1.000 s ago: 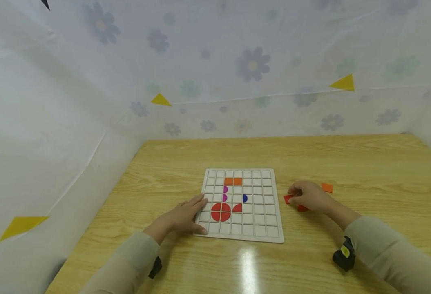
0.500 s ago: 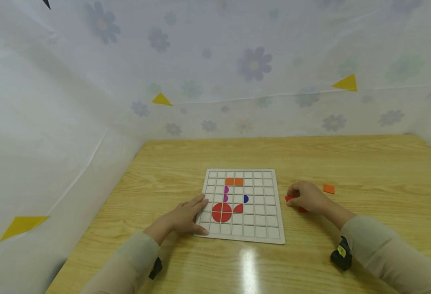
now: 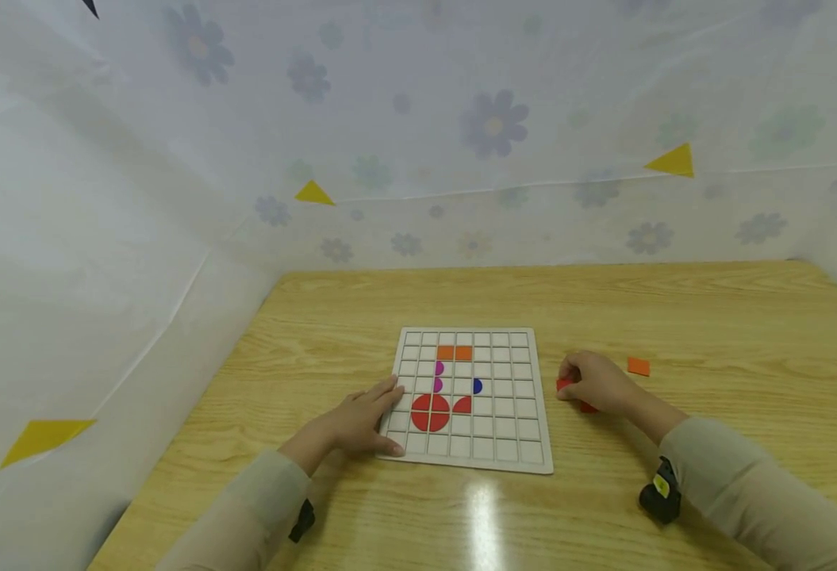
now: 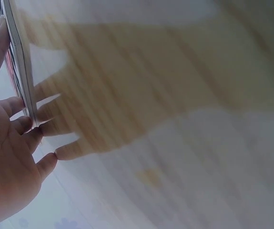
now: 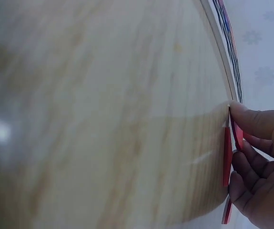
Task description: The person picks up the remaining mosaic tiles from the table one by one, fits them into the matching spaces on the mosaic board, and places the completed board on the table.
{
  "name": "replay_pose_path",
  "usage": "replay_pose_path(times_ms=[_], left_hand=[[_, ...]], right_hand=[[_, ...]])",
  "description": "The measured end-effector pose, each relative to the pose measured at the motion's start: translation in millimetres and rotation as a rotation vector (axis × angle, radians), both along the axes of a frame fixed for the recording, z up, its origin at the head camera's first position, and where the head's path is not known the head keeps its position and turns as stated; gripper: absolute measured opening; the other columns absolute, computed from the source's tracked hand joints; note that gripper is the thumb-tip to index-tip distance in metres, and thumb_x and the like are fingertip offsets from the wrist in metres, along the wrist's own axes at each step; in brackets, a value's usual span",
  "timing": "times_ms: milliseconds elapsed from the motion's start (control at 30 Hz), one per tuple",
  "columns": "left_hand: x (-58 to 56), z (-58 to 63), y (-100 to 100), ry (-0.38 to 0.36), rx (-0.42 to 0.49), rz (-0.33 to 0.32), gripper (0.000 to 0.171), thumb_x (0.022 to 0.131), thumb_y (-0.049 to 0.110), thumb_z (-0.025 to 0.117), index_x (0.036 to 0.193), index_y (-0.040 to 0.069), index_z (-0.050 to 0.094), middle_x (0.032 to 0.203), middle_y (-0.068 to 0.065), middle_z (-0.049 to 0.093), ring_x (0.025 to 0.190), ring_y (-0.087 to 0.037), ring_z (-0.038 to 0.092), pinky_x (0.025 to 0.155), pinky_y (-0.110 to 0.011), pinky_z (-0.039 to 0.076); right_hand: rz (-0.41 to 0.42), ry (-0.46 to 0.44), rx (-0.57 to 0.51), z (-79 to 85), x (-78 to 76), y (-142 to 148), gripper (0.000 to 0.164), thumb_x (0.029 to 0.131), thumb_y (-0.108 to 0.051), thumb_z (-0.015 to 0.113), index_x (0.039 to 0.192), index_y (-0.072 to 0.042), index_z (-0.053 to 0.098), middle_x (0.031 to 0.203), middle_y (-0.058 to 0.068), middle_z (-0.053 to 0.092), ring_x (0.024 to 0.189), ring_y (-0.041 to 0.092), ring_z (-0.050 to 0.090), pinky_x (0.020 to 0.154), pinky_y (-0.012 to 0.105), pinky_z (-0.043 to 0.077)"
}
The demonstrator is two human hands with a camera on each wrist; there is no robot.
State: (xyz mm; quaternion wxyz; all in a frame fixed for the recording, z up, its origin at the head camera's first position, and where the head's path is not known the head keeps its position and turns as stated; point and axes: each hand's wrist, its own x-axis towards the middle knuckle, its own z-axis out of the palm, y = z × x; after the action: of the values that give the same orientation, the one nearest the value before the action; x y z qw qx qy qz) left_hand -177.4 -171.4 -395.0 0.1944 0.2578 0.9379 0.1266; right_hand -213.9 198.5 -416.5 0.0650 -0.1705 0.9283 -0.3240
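Observation:
A white grid board (image 3: 501, 428) lies on the table, bearing orange squares (image 3: 454, 353), magenta half-discs (image 3: 438, 385), a blue half-disc (image 3: 478, 386) and red quarter-circles (image 3: 430, 413). My left hand (image 3: 358, 420) rests at the board's left edge, fingers spread over the rim. To the right of the board, my right hand (image 3: 600, 385) pinches a red tile (image 3: 564, 385) between thumb and fingers. The right wrist view shows the held red tile (image 5: 238, 136) tilted; fingers hide much of it. Another red tile (image 3: 588, 408) lies under the hand, partly hidden.
A loose orange tile (image 3: 639, 366) lies beyond my right hand. The wooden table (image 3: 361, 309) runs back to a flowered white curtain (image 3: 404, 127). In the right wrist view, a further thin red-edged piece (image 5: 227, 212) lies by the fingertips.
The red tile has turned a little in my right fingers and shows less of its face. My left hand stays in place on the board. The head view shifts slightly.

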Motion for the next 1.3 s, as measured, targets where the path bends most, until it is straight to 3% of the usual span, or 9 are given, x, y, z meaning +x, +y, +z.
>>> replay_pose_path(times_ms=[300,833,1067,1300], left_hand=[[-0.1,0.1,0.1,-0.009,-0.009,0.009,0.087,0.071,0.049,0.061,0.138,0.009,0.021,0.144,-0.008,0.007,0.128,-0.022,0.012,0.1,-0.044,0.012],[-0.6,-1.2,0.1,-0.016,-0.005,0.02,0.087,0.071,0.05,0.061,0.138,0.01,0.021,0.144,-0.008,0.007,0.128,-0.023,0.012,0.099,-0.046,0.012],[-0.5,-0.2,1.0,-0.016,-0.006,0.018,0.087,0.071,0.05,0.061,0.138,0.009,0.021,0.144,-0.008,0.007,0.129,-0.022,0.011,0.1,-0.045,0.011],[-0.3,1.1,0.8,-0.009,-0.009,0.015,0.087,0.072,0.05,0.06,0.138,0.009,0.02,0.144,-0.008,0.007,0.129,-0.022,0.011,0.1,-0.044,0.011]], right_hand=[[0.008,0.026,-0.038,1.6,1.9,0.9,0.016,0.071,-0.009,0.068,0.077,-0.005,0.054,0.073,0.001,0.05,0.067,0.015,0.044,0.059,0.029,0.037],[-0.018,-0.055,-0.143,7.2,6.5,-1.7,0.009,0.078,-0.005,0.061,0.086,-0.005,0.055,0.079,0.003,0.052,0.072,0.017,0.047,0.062,0.03,0.04],[-0.021,-0.029,-0.196,9.0,7.6,-4.4,0.009,0.078,-0.005,0.06,0.086,-0.005,0.055,0.083,0.005,0.052,0.081,0.02,0.049,0.069,0.033,0.041],[-0.019,-0.068,-0.255,15.6,10.1,-10.1,0.013,0.08,-0.008,0.06,0.091,-0.003,0.055,0.087,0.007,0.051,0.082,0.022,0.049,0.066,0.032,0.041]])
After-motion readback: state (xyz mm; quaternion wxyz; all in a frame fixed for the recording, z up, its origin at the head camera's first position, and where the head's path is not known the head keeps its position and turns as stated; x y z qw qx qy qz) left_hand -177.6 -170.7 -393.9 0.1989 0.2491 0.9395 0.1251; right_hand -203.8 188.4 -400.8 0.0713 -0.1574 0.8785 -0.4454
